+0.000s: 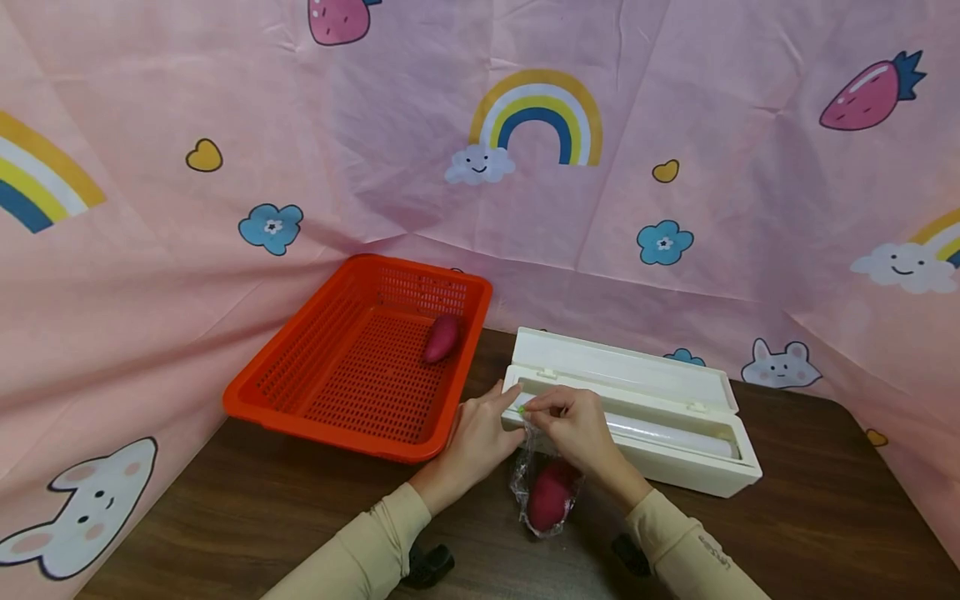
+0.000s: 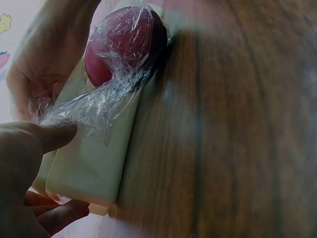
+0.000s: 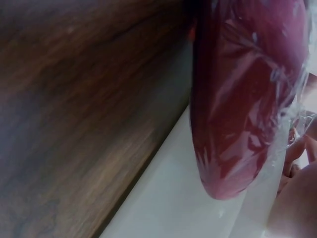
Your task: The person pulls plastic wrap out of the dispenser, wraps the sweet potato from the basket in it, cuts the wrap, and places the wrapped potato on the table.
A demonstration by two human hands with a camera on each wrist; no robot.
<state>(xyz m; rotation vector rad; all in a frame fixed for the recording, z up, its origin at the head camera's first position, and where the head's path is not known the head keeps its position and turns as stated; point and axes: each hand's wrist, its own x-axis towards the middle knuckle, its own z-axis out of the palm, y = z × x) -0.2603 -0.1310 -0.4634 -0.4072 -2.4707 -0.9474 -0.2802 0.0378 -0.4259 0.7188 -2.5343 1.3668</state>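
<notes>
The right hand [image 1: 577, 429] pinches gathered cling film [image 2: 96, 111], the left hand [image 1: 478, 432] alongside with thumb and fingers parted, the wrapped sweet potato [image 1: 551, 497] below them in front of a white wrap box [image 1: 690, 472] — work likely best done with a snug, gentle pull.

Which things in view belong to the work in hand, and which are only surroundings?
Probably in the work:
wrapped sweet potato
white box, film roll
small green piece
orange basket, second sweet potato

Only surroundings:
patterned cloth
brown table
</notes>
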